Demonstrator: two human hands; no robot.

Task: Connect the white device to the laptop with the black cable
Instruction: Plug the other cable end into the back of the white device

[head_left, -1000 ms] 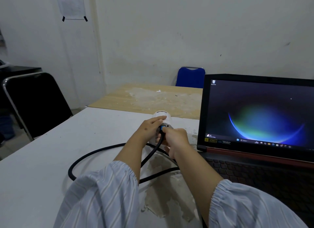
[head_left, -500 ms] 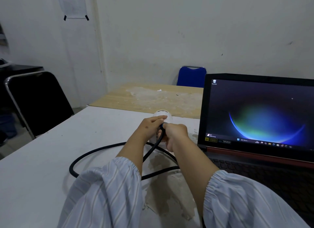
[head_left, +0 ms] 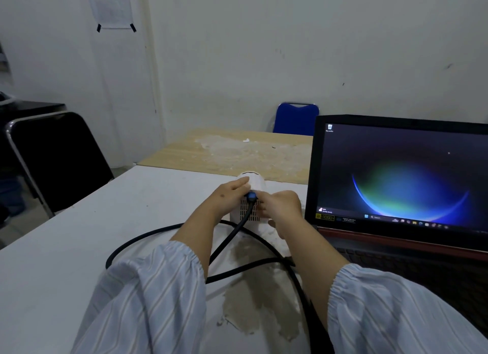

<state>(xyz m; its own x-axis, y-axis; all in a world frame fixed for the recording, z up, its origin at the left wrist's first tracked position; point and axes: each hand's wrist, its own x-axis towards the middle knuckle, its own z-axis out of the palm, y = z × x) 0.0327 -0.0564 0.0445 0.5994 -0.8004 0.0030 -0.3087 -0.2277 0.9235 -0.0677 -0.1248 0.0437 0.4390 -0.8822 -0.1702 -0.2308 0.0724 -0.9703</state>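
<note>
The white device [head_left: 254, 182] stands on the white table [head_left: 66, 261], just left of the open laptop [head_left: 401, 174]. My left hand [head_left: 230, 195] lies against its left side and top. My right hand [head_left: 281, 204] is at the device's vented back, fingertips beside the blue-ended plug [head_left: 251, 196] of the black cable [head_left: 148, 236]. The plug sits against the back of the device. The cable loops across the table to the left and runs back under my right forearm.
A wooden table [head_left: 232, 153] adjoins the far edge, with a blue chair [head_left: 295, 117] behind it. A black chair [head_left: 52, 158] stands at the left. The table's surface is peeled in a patch [head_left: 253, 301] near me.
My right hand has drawn back a little from the plug, so the blue plug end and the vented back show. The left hand has slid up onto the device's top.
</note>
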